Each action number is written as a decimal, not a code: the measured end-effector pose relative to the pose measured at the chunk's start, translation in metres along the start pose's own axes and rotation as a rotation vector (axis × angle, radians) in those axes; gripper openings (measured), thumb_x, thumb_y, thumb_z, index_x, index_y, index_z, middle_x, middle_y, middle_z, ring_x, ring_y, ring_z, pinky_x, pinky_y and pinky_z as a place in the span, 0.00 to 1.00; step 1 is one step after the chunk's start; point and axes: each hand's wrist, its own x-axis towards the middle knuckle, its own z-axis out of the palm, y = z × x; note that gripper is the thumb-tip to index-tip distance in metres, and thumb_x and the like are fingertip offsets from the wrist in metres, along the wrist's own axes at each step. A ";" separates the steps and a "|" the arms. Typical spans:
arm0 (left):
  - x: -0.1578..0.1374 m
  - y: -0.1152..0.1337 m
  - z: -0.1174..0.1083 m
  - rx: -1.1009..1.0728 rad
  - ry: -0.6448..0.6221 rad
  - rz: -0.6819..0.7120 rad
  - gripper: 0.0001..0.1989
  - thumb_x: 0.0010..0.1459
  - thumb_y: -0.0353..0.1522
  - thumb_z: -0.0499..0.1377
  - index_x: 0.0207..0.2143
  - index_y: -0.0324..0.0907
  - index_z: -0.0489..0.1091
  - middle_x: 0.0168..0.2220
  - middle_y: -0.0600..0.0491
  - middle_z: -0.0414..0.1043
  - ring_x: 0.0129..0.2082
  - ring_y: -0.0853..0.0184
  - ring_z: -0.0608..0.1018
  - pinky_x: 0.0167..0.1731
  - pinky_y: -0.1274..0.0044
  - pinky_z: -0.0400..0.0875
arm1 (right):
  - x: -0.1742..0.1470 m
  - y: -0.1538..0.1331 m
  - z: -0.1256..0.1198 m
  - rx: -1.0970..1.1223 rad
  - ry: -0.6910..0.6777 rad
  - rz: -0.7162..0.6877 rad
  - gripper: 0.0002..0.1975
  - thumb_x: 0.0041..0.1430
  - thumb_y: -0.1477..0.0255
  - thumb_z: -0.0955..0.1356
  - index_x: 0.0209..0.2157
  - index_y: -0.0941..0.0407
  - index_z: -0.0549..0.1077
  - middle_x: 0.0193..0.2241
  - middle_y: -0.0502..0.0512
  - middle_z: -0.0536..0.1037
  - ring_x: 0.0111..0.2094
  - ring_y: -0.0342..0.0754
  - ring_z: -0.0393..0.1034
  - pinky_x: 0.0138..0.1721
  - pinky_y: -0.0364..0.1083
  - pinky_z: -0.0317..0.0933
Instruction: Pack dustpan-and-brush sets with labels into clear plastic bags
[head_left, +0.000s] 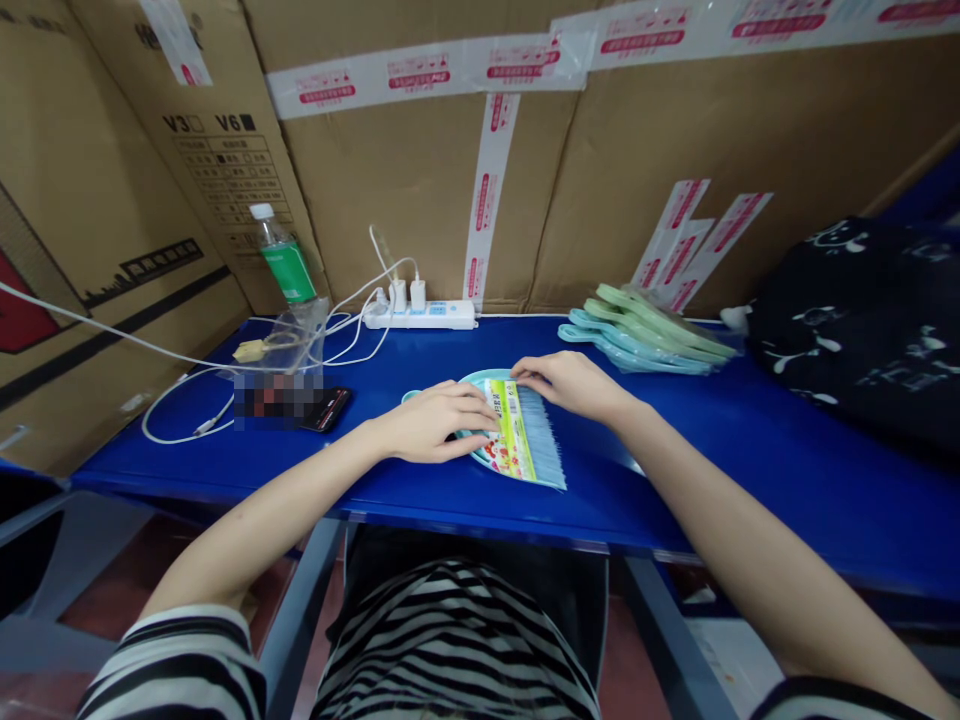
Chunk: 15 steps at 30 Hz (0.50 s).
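Note:
A light blue brush with pale bristles lies with a matching dustpan on the blue table before me. A yellow, white and red printed label wraps across the set. My left hand rests on the set's handle side, fingers stretched over the label's left edge and thumb apart. At the far edge, the bent fingers of my right hand pinch the set beside the label's upper corner. Its fingertips partly cover what they grip. Under my left hand, most of the handle is hidden.
Several bagged green and blue dustpan sets are stacked at the back right, beside a dark patterned bag. A power strip with white cables, a bottle and a phone stand left. Cardboard walls close off the back.

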 end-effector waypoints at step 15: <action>0.000 -0.001 0.003 0.000 -0.047 -0.008 0.17 0.67 0.36 0.49 0.52 0.41 0.70 0.52 0.48 0.72 0.56 0.58 0.68 0.55 0.65 0.62 | -0.002 0.003 -0.003 -0.063 0.049 -0.026 0.13 0.57 0.76 0.63 0.38 0.53 0.78 0.29 0.53 0.82 0.29 0.48 0.75 0.30 0.43 0.59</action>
